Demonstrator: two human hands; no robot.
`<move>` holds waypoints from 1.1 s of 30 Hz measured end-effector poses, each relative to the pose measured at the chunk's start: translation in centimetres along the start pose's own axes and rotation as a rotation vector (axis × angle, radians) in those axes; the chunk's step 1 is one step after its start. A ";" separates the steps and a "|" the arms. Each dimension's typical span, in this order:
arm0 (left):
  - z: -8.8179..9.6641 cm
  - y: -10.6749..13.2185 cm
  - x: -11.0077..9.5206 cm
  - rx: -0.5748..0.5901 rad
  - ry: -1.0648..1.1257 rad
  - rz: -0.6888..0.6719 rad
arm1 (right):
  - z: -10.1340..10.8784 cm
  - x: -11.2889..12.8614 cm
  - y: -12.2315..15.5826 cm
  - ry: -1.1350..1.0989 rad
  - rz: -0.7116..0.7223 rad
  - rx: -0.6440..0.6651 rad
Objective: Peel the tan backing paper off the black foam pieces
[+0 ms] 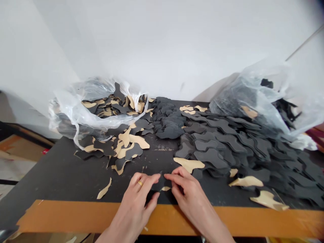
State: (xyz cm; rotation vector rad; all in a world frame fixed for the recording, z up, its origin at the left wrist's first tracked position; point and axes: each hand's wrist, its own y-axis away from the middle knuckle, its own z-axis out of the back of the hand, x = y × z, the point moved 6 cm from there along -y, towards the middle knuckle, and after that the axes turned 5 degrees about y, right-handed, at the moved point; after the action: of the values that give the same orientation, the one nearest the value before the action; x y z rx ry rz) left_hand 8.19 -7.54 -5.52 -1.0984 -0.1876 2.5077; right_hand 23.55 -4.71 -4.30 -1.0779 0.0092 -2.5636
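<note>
Noted one thin, dark grey piece (158,185) between left fingers (151,181) and right fingers (174,178), with a narrow tip pointing away, near the front edge of the worktop (76,175). Shows a tan sliver (166,189) at lower right, not confirmable as attached. Partly hidden.

Before me a white wall (162,44) — faintly shadowed on the left — rises behind a dark table (63,175) edged with brown tape (76,216).

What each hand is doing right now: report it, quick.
Left hand: closed, holding a dark piece between thumb and fingers.
Right hand: fingers bent at the piece's edge; whether they grip it cannot be told.
</note>
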 end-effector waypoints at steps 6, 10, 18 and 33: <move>0.3 0.4 0.2 -0.087 -0.068 0.020 | 0.1 0.1 -0.1 0.005 -0.022 0.028; 0.2 0.5 0.1 -0.092 -0.080 0.007 | 0.0 0.1 -0.1 0.006 -0.012 0.023; 0.2 0.2 -0.3 -0.053 -0.101 -0.028 | -0.1 0.2 0.1 0.018 -0.004 0.013; -0.4 -1.9 -1.1 0.027 -0.125 -0.169 | 0.3 -0.6 0.8 0.022 -0.026 -0.108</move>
State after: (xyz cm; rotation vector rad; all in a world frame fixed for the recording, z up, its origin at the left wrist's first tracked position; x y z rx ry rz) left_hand 9.71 -6.27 -4.51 -0.8775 -0.2684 2.4202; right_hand 24.42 -5.21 -4.67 -1.0949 0.1423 -2.6244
